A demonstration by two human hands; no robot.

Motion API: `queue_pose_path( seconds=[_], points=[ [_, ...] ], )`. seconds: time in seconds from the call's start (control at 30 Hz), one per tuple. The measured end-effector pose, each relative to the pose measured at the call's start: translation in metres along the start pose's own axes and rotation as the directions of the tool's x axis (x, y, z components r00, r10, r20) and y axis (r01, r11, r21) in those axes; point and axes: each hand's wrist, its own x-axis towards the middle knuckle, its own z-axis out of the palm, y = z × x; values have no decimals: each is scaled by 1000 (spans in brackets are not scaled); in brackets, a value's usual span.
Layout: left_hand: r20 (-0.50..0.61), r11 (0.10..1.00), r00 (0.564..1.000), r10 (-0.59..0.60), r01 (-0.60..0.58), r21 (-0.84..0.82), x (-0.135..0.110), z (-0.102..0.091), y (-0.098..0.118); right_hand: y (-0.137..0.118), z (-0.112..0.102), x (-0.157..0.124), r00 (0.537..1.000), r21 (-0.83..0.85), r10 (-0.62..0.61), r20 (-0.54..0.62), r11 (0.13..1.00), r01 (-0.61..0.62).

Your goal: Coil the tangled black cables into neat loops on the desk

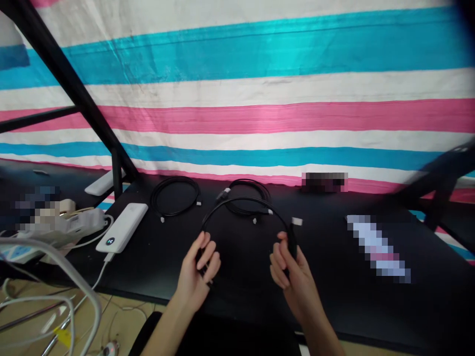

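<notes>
Now pinching a black cable bowed over the worktop, with the left grip clamped on one side of the arch and the right grip clamped on the other, close to a white-tipped plug. Best to shape a smooth, even bow: turn both grips together, and roll the black cable lightly to shed any twist instead of forcing a sharp bend. Pinch gently on the left, more firmly on the right, without kinking near the plug. Beware of the left coil and right coil beyond; lift well clear to avoid snagging. Impossible to make out the other end, so check before tightening.
</notes>
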Motion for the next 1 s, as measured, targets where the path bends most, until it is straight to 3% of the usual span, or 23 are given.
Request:
queue_pose_path(
  seconds=[0.17, 0.23, 0.37, 0.57, 0.77, 0.83, 1.0],
  points=[
    [25, 1000, 1000, 4, -4, 14, -2, -7, 15, 2, -8, 3, 984, -330, 12, 178, 943, 49],
    [-2, 997, 1000, 10, -10, 82, -4, -7, 14, 2, -11, 2, 980, -339, 54, 191, 941, 15],
    [-40, 945, 998, 44, -28, 325, -4, -6, 4, 7, -13, -1, 992, -210, 63, 111, 977, -39],
    [-54, 692, 966, 252, -141, 708, 1, -12, -9, 12, -25, 4, 999, -146, -3, 34, 989, 8],
    [-11, 253, 954, 300, -68, 965, 12, -41, -23, 28, -46, 22, 999, -321, -43, -33, 947, 30],
    [-4, 195, 956, 292, -56, 979, 16, -50, -28, 37, -52, 29, 995, -376, -75, -66, 926, 45],
    [-33, 168, 948, 318, -23, 985, 23, -57, -35, 48, -56, 37, 993, -422, -92, -75, 905, 51]
  ],
)
